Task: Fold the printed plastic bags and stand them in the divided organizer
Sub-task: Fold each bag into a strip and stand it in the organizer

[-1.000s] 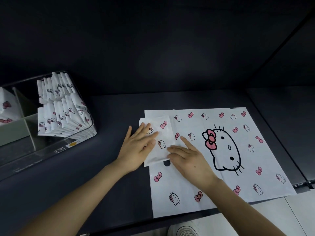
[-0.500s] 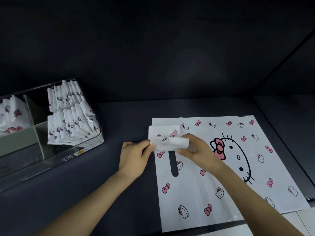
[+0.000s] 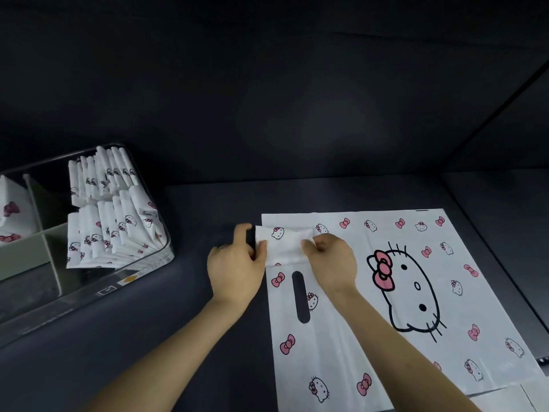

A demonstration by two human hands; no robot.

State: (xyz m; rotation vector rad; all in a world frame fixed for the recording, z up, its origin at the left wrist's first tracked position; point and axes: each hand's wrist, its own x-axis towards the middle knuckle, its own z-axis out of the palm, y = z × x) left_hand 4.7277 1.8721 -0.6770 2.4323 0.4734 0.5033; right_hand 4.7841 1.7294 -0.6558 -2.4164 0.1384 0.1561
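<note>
A small folded white bag [image 3: 285, 243] printed with cat faces is lifted over the top left corner of a flat printed bag [image 3: 386, 298] that lies on the dark table. My left hand [image 3: 237, 264] pinches the folded bag's left edge, index finger raised. My right hand [image 3: 331, 263] pinches its right edge. At the left stands the clear divided organizer [image 3: 98, 288]; its right compartment holds several folded bags [image 3: 113, 209] standing on edge in two rows.
Another folded printed bag [image 3: 13, 212] shows in the organizer's far left compartment, cut by the frame edge. Dark walls close in the back and right. The table's front edge runs along the lower right, with a pale floor below.
Both hands were pressing the folded bag flat on the spread bag; they then picked it up by its ends and now hold it a little higher and further back.
</note>
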